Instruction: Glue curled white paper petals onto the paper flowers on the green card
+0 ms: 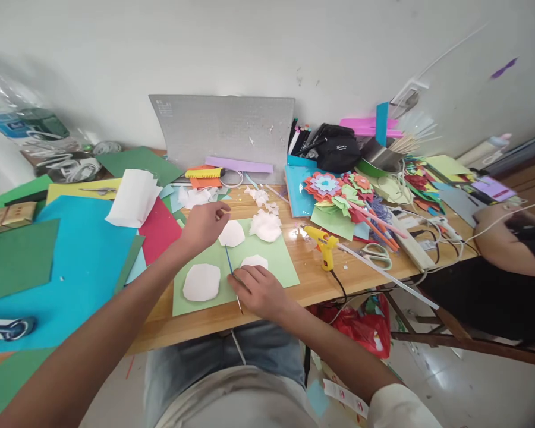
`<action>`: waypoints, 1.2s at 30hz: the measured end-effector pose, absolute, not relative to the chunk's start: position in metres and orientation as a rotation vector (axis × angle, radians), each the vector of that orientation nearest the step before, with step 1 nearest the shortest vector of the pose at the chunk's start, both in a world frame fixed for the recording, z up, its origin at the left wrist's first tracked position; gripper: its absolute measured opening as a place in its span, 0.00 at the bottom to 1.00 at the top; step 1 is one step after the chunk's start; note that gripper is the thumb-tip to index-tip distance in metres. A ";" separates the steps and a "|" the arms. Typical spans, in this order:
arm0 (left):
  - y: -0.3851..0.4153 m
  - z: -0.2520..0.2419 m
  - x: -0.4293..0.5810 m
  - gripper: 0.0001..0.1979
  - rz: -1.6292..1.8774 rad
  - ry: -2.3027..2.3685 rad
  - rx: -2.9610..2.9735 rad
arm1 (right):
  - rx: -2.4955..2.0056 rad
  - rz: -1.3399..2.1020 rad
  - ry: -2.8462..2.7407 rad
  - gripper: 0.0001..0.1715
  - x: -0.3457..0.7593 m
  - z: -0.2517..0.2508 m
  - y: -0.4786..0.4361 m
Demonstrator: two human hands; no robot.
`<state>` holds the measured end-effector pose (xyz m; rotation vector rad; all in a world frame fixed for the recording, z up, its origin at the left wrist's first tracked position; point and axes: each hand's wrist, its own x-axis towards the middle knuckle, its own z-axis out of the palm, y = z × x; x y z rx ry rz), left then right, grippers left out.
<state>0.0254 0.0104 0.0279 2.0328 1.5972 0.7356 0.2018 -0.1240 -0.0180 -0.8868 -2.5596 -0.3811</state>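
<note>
My left hand hovers by the upper-left white paper piece, fingers curled together; whatever they may hold is too small to make out. A slim blue stick with a dark lower end is pinched in my right hand, over the light green paper sheet. That hand partly covers another white paper piece. To its left lies a rounded white piece. A ruffled white paper flower sits at the sheet's upper right.
A yellow glue gun and scissors lie to the right, near layered paper flowers. A tissue roll and a blue sheet are at left. A grey board leans against the wall. Another person's arm is far right.
</note>
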 end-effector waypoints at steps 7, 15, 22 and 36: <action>0.091 0.020 0.087 0.11 0.548 1.660 2.043 | -0.826 -0.310 -2.580 0.11 0.205 -0.020 -0.118; 0.119 -0.005 0.118 0.18 0.677 1.728 1.903 | -0.863 -0.180 -2.664 0.10 0.199 -0.021 -0.110; 0.117 -0.008 0.117 0.12 0.765 1.707 1.862 | -0.918 -0.071 -2.574 0.17 0.201 -0.029 -0.109; 0.102 0.003 0.080 0.14 0.898 1.506 1.973 | -1.030 0.043 -2.511 0.20 0.202 -0.021 -0.113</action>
